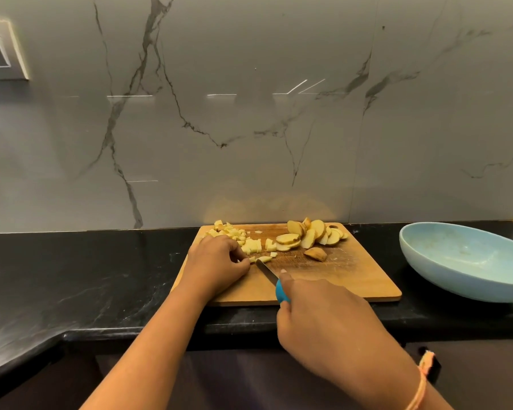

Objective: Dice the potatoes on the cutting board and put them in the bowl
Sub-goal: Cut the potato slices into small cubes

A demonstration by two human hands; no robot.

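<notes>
A wooden cutting board (353, 279) lies on the black counter. Diced potato pieces (228, 230) are heaped at its far left corner, and round potato slices (311, 233) with skin are piled at the far right. Between them lie cut strips (253, 246). My left hand (216, 261) pinches a small potato piece (262, 259) at the board's left side. My right hand (323, 318) grips a knife by its blue handle (280, 292); the blade (267, 270) points at that piece. A light blue bowl (456, 279) stands to the right of the board, and it looks empty.
A grey marble-patterned wall (249, 128) rises right behind the board. The black counter (71, 276) stretches to the left and its front edge steps toward me at the lower left. A switch plate (0, 51) sits on the wall at the upper left.
</notes>
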